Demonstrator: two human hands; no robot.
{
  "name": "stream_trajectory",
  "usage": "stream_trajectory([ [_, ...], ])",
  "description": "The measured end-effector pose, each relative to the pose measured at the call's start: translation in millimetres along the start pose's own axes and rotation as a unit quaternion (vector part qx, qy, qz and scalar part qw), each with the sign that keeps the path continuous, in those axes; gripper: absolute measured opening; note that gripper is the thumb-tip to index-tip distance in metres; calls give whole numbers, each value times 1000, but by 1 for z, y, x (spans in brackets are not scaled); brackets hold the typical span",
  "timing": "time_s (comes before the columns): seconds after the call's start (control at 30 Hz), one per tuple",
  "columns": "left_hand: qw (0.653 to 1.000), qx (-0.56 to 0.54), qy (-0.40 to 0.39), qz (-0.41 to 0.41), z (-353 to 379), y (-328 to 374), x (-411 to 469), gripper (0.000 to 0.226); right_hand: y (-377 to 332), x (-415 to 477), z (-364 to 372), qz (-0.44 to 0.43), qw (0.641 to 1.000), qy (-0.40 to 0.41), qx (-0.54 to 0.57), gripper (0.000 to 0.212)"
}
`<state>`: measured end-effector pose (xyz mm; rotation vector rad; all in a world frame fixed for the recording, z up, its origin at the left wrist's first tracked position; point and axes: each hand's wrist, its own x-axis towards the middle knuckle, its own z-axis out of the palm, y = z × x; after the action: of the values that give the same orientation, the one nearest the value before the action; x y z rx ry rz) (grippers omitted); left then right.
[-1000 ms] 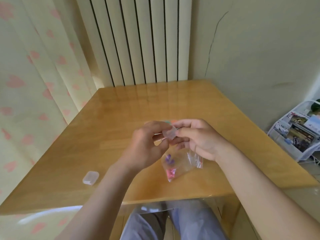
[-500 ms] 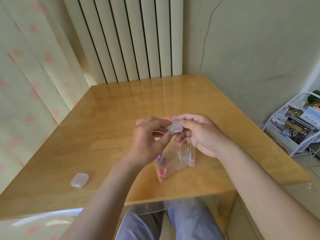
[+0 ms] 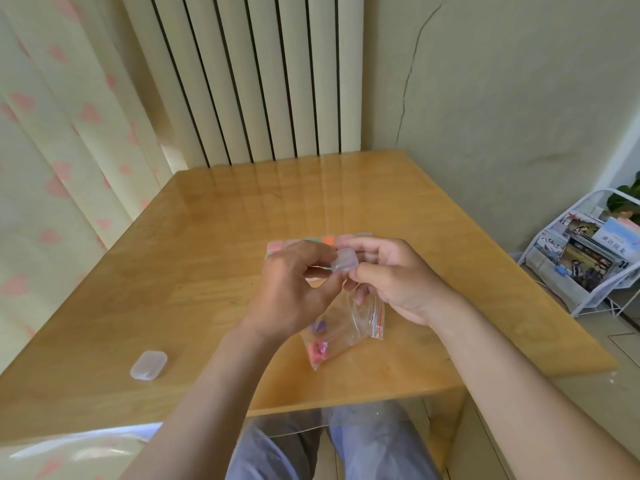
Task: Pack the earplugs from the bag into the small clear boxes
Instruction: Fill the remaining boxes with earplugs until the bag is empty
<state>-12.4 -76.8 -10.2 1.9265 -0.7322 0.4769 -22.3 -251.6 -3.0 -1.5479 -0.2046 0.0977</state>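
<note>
A small clear box (image 3: 344,259) is pinched between the fingertips of my left hand (image 3: 292,289) and my right hand (image 3: 391,275), held above the table. Its lid looks closed. Under my right hand hangs a clear zip bag (image 3: 341,332) with a red seal strip; its lower end rests on the table and holds purple and pink earplugs (image 3: 318,341). Behind my hands stands a row of small boxes (image 3: 327,240) with coloured contents, partly hidden by my fingers. Another clear box (image 3: 149,365) lies alone at the near left of the table.
The wooden table (image 3: 207,271) has a glass top that overhangs the near edge. Curtains hang at the left, a radiator stands behind, and a white magazine rack (image 3: 585,258) is on the floor at the right.
Both hands stayed together on the small box. The box now shows more fully between the fingertips, and the row of filled boxes behind my hands has come into sight.
</note>
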Motion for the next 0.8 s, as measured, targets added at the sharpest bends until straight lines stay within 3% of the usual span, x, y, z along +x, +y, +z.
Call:
stream_trajectory([
  [0.17, 1000, 14, -1, 3, 0, 3, 2, 17, 0, -1, 3, -5, 1000, 23, -17, 56],
  [0.27, 999, 30, 31, -6, 2, 5, 4, 9, -1, -2, 5, -6, 999, 30, -18, 38],
  [0.33, 997, 44, 61, -14, 1, 5, 7, 17, -1, -6, 5, 1, 1000, 22, -14, 35],
  [0.47, 990, -57, 53, -120, 5, 5, 9, 4, -2, -10, 2, 14, 1000, 8, -9, 44],
  [0.57, 971, -101, 86, -200, 10, 9, 11, 7, -4, -11, 0, 8, 1000, 14, -20, 43],
  [0.7, 943, -121, 98, -295, 1, 9, 8, 14, -1, -15, -13, -12, 992, 108, -66, 23],
  [0.8, 940, -97, 57, -322, -5, 6, -3, 17, 8, -19, -23, -12, 972, 148, -182, 23],
])
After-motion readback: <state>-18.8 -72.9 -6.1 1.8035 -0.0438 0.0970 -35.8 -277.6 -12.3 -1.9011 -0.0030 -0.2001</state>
